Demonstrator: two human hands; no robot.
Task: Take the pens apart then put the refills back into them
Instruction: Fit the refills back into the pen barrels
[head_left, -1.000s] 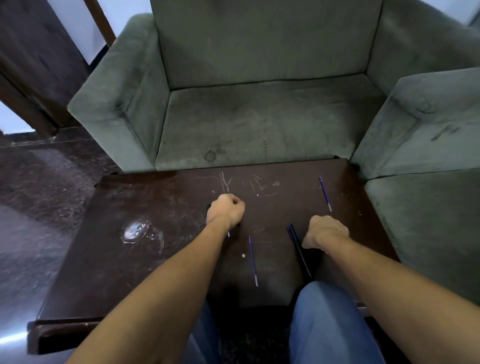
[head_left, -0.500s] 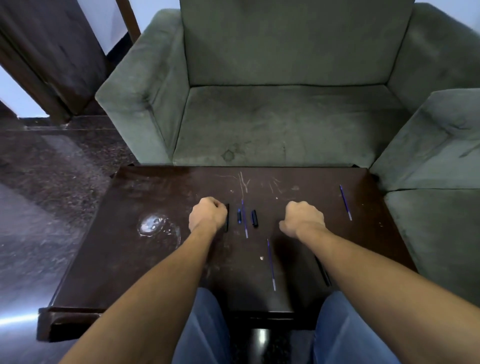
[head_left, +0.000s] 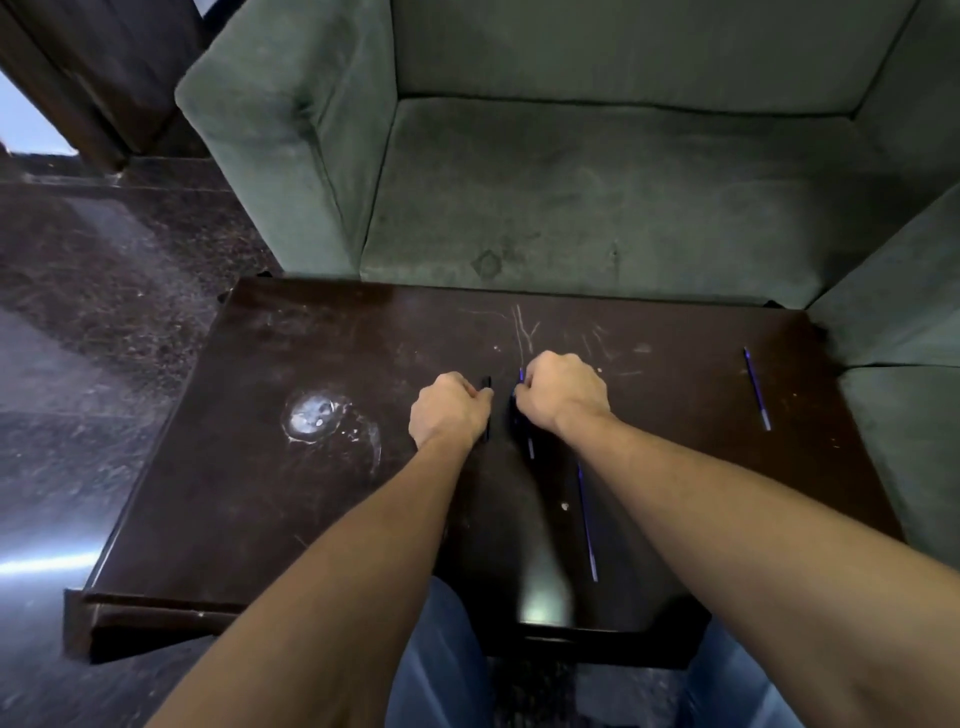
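On the dark wooden table (head_left: 249, 467) my left hand (head_left: 449, 410) is closed, its fingers on a black pen barrel (head_left: 487, 387) that lies on the wood. My right hand (head_left: 563, 395) is closed just to the right, its fingertips on a thin blue refill (head_left: 521, 375) whose lower end (head_left: 530, 447) sticks out below the hand. A second blue refill (head_left: 587, 525) lies loose under my right forearm. A third blue refill (head_left: 757, 388) lies alone near the table's right edge. Small pen parts under my hands are hidden.
A green sofa (head_left: 597, 182) stands against the table's far edge, and another green seat (head_left: 904, 338) against its right edge. A whitish stain (head_left: 314, 418) marks the table's left half. Dark polished floor (head_left: 78, 312) lies to the left. My knees in blue jeans (head_left: 441, 675) are at the near edge.
My right hand has moved left, from the pens at the right to the refill beside my left hand. The left hand stays by the black barrel. The camera has tilted and shifted.
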